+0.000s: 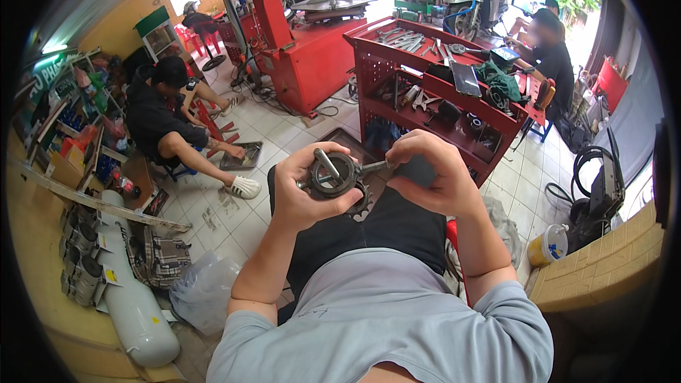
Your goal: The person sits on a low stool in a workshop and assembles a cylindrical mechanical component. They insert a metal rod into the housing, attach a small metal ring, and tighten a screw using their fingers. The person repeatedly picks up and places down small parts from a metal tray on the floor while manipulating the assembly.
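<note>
Over my lap, my left hand (294,188) is wrapped round a dark metal ring-shaped part (347,168). A silver pin (327,166) sticks up out of the ring, tilted. Below and to the right of the ring shows the toothed edge of a gear (364,203); whether the two are joined I cannot tell. Toward my right hand (440,174) runs a short metal rod (373,167) from the ring's right side. The fingertips of that hand are closed at the rod's outer end, and what lies between them is too small to make out.
A red tool cart (433,128) with wrenches stands ahead. Two dark trays (247,157) lie on the tiled floor. At left, a person in black (157,110) sits low; another (553,53) is beyond the cart. A white cylinder tank (131,291) and a yellow-white bucket (546,245) flank me.
</note>
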{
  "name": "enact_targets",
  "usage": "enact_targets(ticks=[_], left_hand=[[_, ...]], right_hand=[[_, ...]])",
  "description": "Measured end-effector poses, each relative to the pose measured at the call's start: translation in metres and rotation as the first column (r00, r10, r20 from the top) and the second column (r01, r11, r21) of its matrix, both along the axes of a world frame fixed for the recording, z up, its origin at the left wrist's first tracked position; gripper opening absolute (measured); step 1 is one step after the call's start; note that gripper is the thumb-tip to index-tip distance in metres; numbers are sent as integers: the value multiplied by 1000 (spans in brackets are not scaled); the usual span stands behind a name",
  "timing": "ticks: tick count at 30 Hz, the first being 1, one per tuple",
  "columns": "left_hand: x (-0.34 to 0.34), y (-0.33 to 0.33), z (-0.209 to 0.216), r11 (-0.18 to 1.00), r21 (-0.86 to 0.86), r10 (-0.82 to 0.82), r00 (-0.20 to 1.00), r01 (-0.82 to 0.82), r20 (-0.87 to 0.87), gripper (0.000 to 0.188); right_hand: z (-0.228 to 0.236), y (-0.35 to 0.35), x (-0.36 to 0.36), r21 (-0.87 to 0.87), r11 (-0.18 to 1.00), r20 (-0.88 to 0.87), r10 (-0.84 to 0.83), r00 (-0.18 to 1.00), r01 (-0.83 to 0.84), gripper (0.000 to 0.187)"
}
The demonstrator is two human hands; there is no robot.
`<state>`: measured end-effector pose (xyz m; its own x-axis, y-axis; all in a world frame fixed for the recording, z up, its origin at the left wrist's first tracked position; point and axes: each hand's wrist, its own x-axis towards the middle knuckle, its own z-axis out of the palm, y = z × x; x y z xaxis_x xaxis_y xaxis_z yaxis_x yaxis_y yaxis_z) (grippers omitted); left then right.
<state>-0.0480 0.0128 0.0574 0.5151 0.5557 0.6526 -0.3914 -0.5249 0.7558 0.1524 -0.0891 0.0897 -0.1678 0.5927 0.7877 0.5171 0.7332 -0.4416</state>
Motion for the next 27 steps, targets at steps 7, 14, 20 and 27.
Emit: enact_targets(ticks=[7,14,20,27], left_hand=[[-2,-2,2,1000,-1,-16,1000,16,-12,49],[-1,-1,1,1000,19,15,998,-13,-67,51],[0,0,-1,999,2,-55,998,55,-22,49],[-1,-1,1,1000,-11,-26,998,25,-49,52]], right_hand=[[-3,0,1,-96,995,-28,-10,1000,7,25],[-1,1,-1,-18,1000,-11,24,1000,-25,24],[-4,-1,4,-112,994,-1,-4,1000,4,27],[-2,2,2,-9,999,16,31,999,-30,31]])
